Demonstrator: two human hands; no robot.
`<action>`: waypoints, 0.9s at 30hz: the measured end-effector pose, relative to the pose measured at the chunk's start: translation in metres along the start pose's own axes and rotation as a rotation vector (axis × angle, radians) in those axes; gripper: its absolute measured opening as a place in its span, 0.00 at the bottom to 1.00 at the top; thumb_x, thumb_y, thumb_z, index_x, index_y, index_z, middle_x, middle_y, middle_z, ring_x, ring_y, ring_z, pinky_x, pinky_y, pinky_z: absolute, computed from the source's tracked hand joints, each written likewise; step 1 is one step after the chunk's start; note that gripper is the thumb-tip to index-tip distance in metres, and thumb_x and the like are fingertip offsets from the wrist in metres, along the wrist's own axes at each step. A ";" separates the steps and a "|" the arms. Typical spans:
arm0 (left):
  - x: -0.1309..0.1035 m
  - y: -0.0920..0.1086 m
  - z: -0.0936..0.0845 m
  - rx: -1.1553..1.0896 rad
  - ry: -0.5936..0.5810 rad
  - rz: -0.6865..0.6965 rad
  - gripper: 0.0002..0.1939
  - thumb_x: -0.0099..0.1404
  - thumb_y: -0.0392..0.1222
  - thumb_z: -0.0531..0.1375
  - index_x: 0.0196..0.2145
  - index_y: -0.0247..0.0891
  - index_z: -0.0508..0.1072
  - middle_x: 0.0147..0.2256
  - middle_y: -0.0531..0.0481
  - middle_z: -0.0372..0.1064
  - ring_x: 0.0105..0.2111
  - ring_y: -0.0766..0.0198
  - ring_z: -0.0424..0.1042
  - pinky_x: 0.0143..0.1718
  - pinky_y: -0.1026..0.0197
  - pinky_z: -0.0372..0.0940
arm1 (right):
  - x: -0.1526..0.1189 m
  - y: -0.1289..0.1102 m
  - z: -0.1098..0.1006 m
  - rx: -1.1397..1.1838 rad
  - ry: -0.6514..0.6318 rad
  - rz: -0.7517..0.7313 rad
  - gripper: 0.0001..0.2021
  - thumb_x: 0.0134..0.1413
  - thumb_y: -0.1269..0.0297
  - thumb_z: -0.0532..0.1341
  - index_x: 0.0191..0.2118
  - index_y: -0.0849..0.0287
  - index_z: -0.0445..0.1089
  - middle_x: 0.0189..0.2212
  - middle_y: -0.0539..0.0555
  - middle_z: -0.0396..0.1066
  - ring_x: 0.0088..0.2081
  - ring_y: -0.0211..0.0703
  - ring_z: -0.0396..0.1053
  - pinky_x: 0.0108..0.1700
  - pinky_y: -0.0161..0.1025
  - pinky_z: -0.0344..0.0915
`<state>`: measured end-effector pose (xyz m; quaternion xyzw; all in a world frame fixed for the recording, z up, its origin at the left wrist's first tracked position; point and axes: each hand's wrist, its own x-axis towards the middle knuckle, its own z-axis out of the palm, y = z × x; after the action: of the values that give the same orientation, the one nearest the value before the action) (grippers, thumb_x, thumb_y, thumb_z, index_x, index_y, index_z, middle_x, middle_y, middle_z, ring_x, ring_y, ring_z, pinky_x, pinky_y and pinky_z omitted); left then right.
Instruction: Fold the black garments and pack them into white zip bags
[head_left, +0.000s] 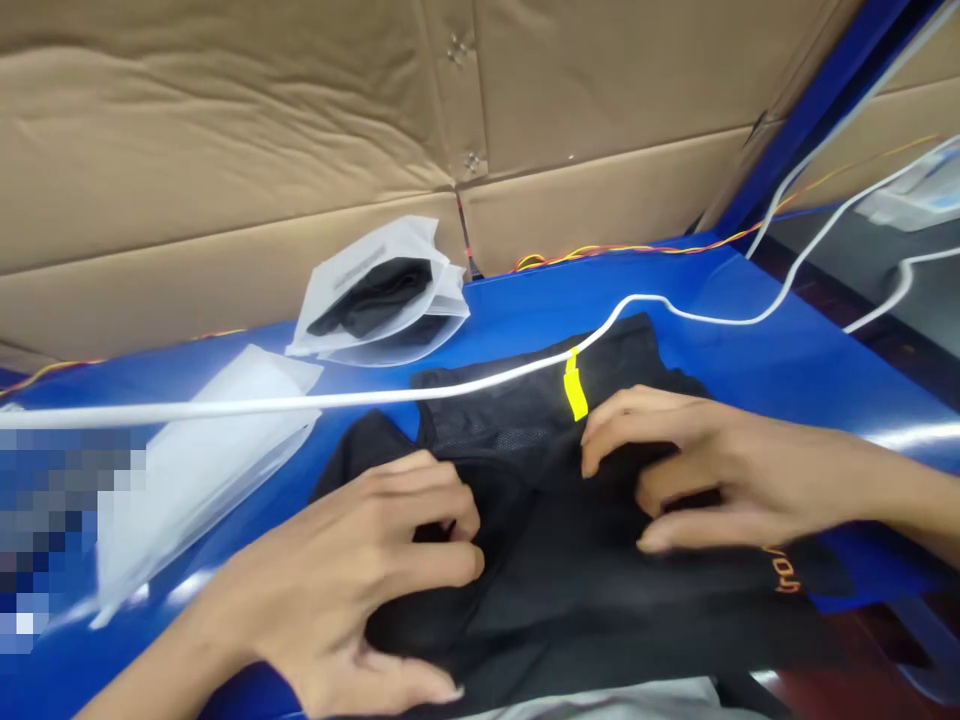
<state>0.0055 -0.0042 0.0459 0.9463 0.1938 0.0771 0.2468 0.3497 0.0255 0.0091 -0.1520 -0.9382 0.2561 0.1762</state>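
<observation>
A black garment [570,590] with orange lettering near its right edge and a mesh panel lies spread on the blue table. My left hand [375,570] rests over its left part, thumb apart from the curved fingers, with no fold visibly pinched. Over the right part is my right hand [705,470], its fingers bent and spread, the tips at or just above the cloth. A yellow tag [575,393] sits on the garment's upper part, close to my right fingertips. Across the garment's far end runs a white cable [480,383].
On the blue table [720,280], a whitish bag [382,300] holding black cloth stands at the back; another pale bag [210,450] lies to the left. Brown cardboard [225,150] walls the far side, with red-yellow wires [622,249] along its foot. Something light grey [645,700] shows at the near edge.
</observation>
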 end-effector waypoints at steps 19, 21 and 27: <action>-0.006 -0.038 0.000 0.227 0.230 -0.427 0.17 0.79 0.58 0.56 0.41 0.42 0.73 0.36 0.52 0.76 0.33 0.61 0.76 0.35 0.61 0.68 | -0.012 0.045 -0.004 -0.289 0.131 0.268 0.20 0.70 0.41 0.62 0.45 0.56 0.72 0.40 0.56 0.74 0.40 0.51 0.73 0.40 0.44 0.66; -0.006 -0.040 0.000 0.229 0.200 -0.382 0.17 0.80 0.55 0.54 0.40 0.42 0.74 0.39 0.51 0.76 0.35 0.61 0.78 0.37 0.61 0.69 | -0.012 0.046 -0.007 -0.252 0.077 0.268 0.20 0.72 0.43 0.59 0.39 0.56 0.72 0.37 0.56 0.73 0.39 0.50 0.73 0.40 0.44 0.66; -0.008 -0.044 0.000 0.225 0.218 -0.429 0.19 0.82 0.53 0.50 0.39 0.42 0.74 0.37 0.52 0.78 0.35 0.61 0.79 0.37 0.61 0.68 | -0.011 0.045 -0.016 -0.164 0.075 0.319 0.22 0.77 0.47 0.53 0.37 0.57 0.71 0.34 0.54 0.73 0.33 0.45 0.72 0.37 0.42 0.67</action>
<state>-0.0161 0.0275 0.0236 0.8912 0.4228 0.1026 0.1282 0.3749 0.0652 -0.0043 -0.3223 -0.9127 0.1975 0.1552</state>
